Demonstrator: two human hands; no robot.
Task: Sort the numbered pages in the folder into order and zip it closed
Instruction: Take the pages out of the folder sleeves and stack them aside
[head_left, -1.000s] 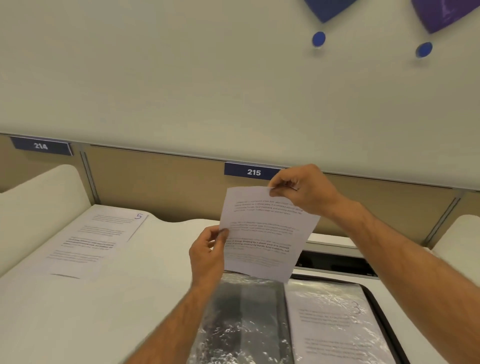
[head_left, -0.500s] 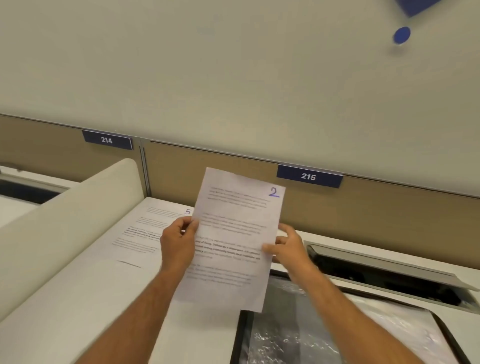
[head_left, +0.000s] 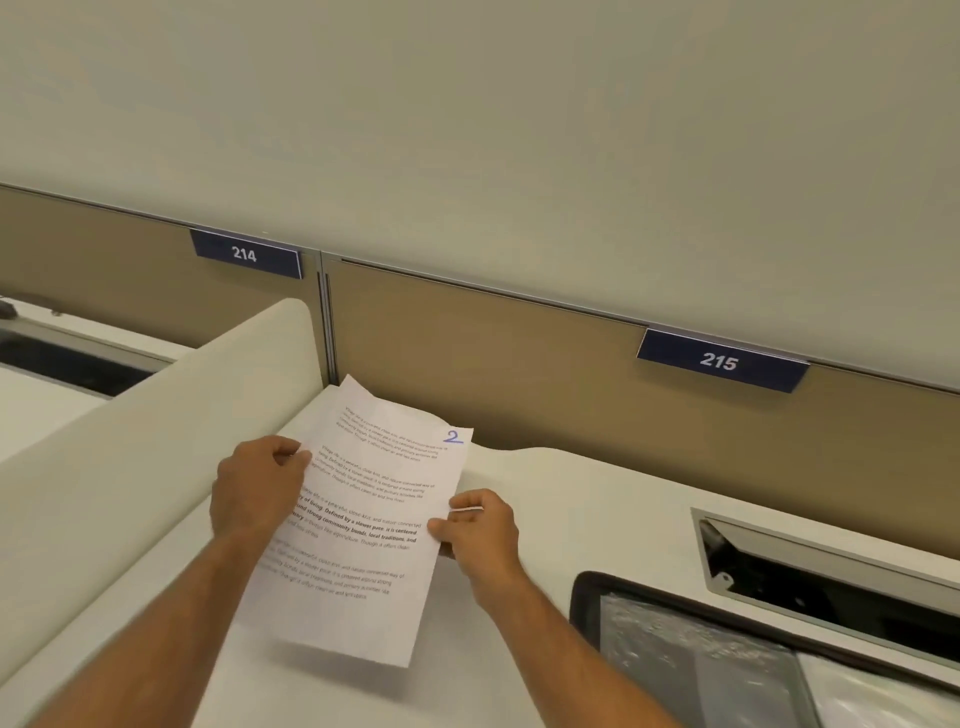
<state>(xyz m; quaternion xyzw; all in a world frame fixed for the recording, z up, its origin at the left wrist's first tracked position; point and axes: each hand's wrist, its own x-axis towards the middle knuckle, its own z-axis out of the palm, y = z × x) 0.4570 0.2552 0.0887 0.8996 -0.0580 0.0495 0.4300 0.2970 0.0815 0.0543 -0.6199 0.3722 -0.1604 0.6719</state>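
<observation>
A white printed page marked "2" (head_left: 374, 499) in blue ink is held low over the left part of the desk. My left hand (head_left: 257, 483) pinches its left edge and my right hand (head_left: 480, 525) pinches its right edge. Another sheet's corner (head_left: 322, 410) pokes out beneath it, at its upper left. The open black zip folder (head_left: 587, 608) with shiny plastic sleeves lies at the lower right, partly out of frame.
A padded cream divider (head_left: 156, 441) rises along the left of the white desk (head_left: 545, 499). A tan back panel carries signs 214 (head_left: 244, 254) and 215 (head_left: 719, 361). An open cable tray slot (head_left: 831, 577) sits behind the folder.
Both hands carried page 2 leftward and down from above the folder to over the sheet marked 5, now covering it. My right hand shifted from the top edge to the right edge.
</observation>
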